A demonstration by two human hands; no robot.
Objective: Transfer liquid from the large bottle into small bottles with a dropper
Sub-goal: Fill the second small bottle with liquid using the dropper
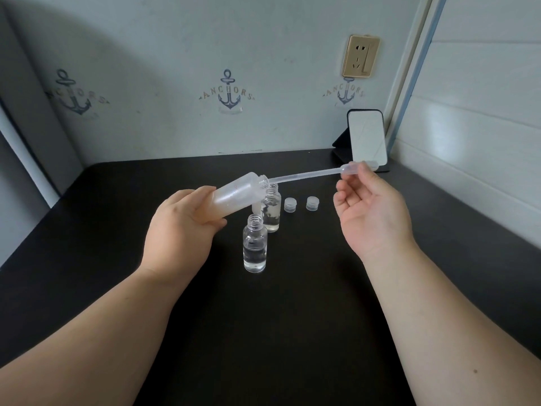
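The left hand (pixel 181 227) gripped the tilted large bottle (pixel 234 196), mouth aimed rightward. The right hand's fingers (pixel 355 174) pinched the dropper (pixel 307 173) bulb, its long axis running leftward (tip at the mouth), above two small bottles (pixel 254 247).

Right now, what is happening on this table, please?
A person's left hand holds the large bottle tilted, neck to the right. The right hand pinches the dropper by its bulb, tip at the bottle's mouth. Two small bottles stand open on the table, each partly filled; two caps lie beside them.
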